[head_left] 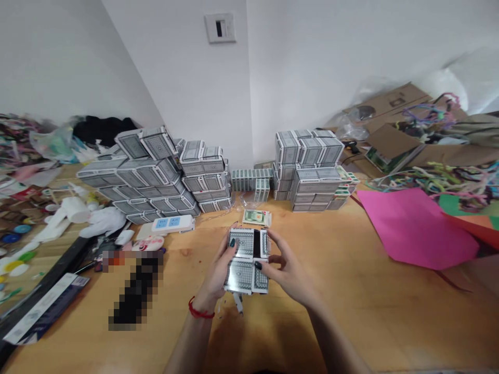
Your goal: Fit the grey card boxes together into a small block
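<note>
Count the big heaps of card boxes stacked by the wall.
2. One heap of card boxes left of the wall corner, one heap right of it; a low row between them may hide more.

Both hands (pixel 218 272) (pixel 286 270) in closed grip

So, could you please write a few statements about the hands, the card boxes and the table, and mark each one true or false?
1. Both hands hold a bundle of card boxes over the table. True.
2. The left hand wears a red string at the wrist. True.
3. The right hand rests flat on the pink paper. False: it grips the bundle, apart from the paper.
4. The stacks of boxes stand near the wall. True.
5. The white power strip lies right of the bundle. False: it lies to the left.
</note>
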A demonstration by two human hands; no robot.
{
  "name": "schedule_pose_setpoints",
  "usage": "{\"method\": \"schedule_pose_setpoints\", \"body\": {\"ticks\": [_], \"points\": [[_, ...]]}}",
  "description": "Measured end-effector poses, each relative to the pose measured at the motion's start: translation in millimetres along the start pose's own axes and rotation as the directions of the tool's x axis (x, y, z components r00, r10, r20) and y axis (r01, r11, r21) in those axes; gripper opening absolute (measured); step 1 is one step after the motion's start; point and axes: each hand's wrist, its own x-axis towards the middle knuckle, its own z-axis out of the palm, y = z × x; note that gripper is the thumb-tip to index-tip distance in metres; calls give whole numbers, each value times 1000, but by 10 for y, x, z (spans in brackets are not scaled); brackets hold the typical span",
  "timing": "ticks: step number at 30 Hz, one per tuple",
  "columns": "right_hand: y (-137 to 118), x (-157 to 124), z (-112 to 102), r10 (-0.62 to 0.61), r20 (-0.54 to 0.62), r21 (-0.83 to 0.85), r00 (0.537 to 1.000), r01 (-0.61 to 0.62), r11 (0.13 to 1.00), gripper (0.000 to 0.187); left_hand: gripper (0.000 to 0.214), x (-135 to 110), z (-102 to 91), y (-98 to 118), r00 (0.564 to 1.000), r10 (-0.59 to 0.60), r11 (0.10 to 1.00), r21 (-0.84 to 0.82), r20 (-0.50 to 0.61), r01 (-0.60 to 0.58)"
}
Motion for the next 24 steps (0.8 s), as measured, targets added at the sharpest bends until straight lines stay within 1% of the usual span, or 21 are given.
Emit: {"method": "schedule_pose_setpoints", "body": {"ticks": [6, 10, 15, 24], "points": [[-11, 24, 33, 11, -35, -4, 999, -11, 1000, 71, 57, 37, 15, 0, 999, -39, 998, -47, 18, 40], [-20, 42, 32, 18, -29, -9, 999, -18, 1000, 71, 59, 79, -25, -30, 998, -37, 998, -48, 43, 39], [-38, 53, 35, 58, -24, -16, 998, -58, 998, 73, 61, 102, -50, -36, 997, -61, 996, -62, 50, 64], [-43, 66, 63, 22, -72, -44, 997, -25, 999, 71, 62, 109, -48, -39, 997, -62, 996, -66, 50, 65]]}}
